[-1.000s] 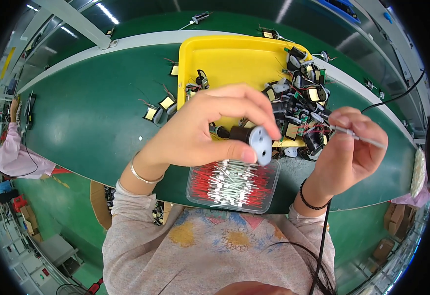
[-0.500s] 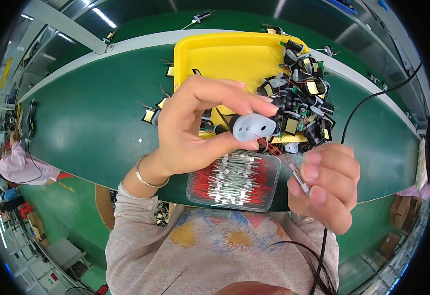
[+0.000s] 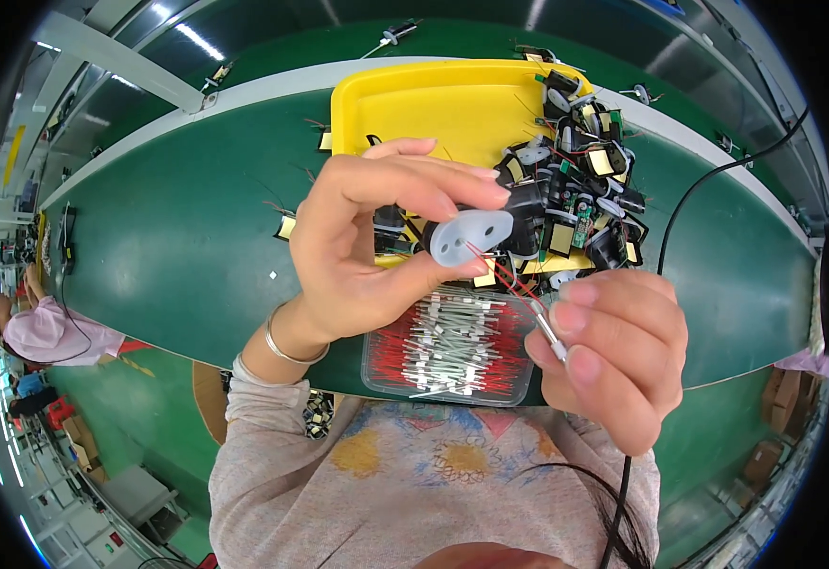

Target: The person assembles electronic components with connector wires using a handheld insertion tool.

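My left hand [image 3: 334,251] grips a black-bodied part with a pale grey oval cap [image 3: 466,237] between thumb and fingers. Small holes show in the cap's face. My right hand [image 3: 628,351] pinches a slim silver-and-white wired piece [image 3: 549,332]. Thin red wires [image 3: 511,282] stretch from that piece to the cap; where they end in it is hard to make out. Just below both hands is a clear plastic box [image 3: 373,377], filled with white pieces with red wires [image 3: 457,341].
Behind my hands a yellow tray [image 3: 433,109] carries a heap of black parts with grey caps and circuit boards [image 3: 575,175] on its right. A black cable [image 3: 699,194] crosses the green table [image 3: 177,218] at right. A person in pink [image 3: 49,332] is at far left.
Both hands have shifted slightly left, the capped part rising and tilting. The wired piece in my right hand has moved up and left, nearer the cap.
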{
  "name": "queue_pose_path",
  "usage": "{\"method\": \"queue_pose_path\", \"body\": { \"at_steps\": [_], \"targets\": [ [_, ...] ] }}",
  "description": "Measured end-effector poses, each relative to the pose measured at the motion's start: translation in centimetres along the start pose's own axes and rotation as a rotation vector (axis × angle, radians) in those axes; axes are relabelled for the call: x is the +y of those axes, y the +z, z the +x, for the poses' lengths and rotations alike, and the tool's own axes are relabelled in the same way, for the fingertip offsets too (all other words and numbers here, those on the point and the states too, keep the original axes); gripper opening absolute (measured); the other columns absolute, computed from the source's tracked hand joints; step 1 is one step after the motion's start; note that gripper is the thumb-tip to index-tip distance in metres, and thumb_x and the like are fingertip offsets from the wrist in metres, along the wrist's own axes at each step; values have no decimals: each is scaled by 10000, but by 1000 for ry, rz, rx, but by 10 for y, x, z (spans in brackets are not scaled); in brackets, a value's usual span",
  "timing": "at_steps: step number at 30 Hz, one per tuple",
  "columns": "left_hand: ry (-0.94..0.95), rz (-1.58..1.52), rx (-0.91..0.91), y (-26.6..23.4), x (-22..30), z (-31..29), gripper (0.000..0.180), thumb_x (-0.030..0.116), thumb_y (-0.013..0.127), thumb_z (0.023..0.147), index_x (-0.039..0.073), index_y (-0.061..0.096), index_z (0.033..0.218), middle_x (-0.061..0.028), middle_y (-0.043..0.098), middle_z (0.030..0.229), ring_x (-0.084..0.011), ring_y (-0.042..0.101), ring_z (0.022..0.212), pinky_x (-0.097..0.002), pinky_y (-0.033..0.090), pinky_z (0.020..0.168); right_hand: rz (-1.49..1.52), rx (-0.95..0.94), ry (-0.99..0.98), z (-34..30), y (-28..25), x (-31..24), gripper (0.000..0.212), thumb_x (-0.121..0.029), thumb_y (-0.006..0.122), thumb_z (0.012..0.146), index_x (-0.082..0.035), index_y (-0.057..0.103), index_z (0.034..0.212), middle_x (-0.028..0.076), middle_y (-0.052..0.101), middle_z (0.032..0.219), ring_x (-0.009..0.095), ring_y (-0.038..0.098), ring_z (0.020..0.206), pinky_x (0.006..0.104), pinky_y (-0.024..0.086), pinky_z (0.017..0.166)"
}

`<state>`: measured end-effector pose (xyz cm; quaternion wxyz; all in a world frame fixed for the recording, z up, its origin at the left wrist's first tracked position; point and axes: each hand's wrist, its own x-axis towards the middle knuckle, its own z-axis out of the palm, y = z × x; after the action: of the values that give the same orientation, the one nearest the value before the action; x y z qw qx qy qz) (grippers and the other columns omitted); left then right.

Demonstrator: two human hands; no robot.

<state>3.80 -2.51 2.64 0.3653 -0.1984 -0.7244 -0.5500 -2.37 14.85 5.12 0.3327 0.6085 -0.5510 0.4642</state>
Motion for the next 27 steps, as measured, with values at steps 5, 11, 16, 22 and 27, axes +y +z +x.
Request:
{"method": "queue_pose_path", "body": {
  "at_steps": [5, 11, 16, 22, 27],
  "targets": [
    [9, 49, 4, 0, 0, -1, 400, 43, 743, 662, 75, 458, 941, -123, 651, 948, -240, 616, 941, -407, 329, 923, 6, -7, -27, 2, 1, 4, 376, -33, 715, 672, -25, 457, 946, 125, 586, 820, 244, 574, 691, 313, 480, 487],
    [15, 103, -2, -1, 1, -1, 385, 16, 732, 646, 78, 489, 938, -110, 654, 957, -227, 619, 931, -393, 334, 907, -23, -19, -3, 4, 2, 3, 404, -16, 735, 634, -7, 469, 937, 139, 595, 818, 253, 583, 688, 318, 488, 498],
    [30, 276, -117, -7, 4, 2, 462, 78, 773, 643, 68, 412, 932, -164, 631, 908, -291, 608, 925, -451, 352, 938, -35, -9, 39, 6, 3, 0, 395, -13, 736, 631, -8, 478, 930, 137, 601, 813, 253, 593, 681, 321, 491, 504],
    [3, 135, 20, 1, 2, 0, 392, 10, 743, 624, 77, 502, 927, -108, 660, 938, -214, 625, 908, -391, 331, 909, -18, -2, 60, 5, 3, 0, 397, -13, 733, 637, -18, 481, 943, 127, 603, 819, 248, 598, 682, 323, 494, 514],
    [3, 117, 15, 0, 3, -1, 421, 9, 750, 621, 77, 487, 942, -116, 659, 935, -209, 626, 903, -393, 321, 915, -15, -3, 65, 4, 2, -1, 399, -10, 731, 640, -20, 481, 951, 121, 603, 820, 248, 601, 690, 325, 496, 519]
  ]
}}
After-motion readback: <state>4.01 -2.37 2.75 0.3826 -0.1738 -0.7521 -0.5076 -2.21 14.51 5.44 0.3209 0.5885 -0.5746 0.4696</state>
